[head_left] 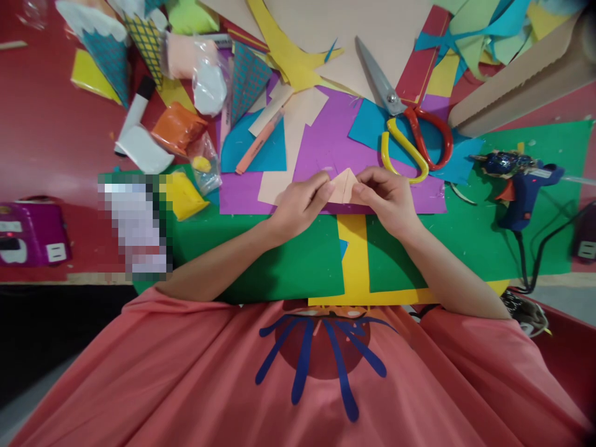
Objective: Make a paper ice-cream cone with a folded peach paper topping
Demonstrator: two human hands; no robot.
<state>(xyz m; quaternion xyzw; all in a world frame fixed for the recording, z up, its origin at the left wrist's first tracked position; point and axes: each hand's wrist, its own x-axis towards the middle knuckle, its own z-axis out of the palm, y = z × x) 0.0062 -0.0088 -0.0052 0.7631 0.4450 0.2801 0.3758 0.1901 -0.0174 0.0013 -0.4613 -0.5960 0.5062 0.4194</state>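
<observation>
Hands (347,195), pinching one folded peach paper piece (343,186) between them. Risk: uneven pull, creases skewed or torn.

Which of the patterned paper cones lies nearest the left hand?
The rightmost teal cone, just right of the bagged white lump, with no white top showing. The yellow cone and leftmost teal cone are white-topped and farther left.

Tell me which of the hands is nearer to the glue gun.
Right. The right hand pinches the paper's right side, with the glue gun off to its right. The left hand is farther left, at the paper's other side.
</observation>
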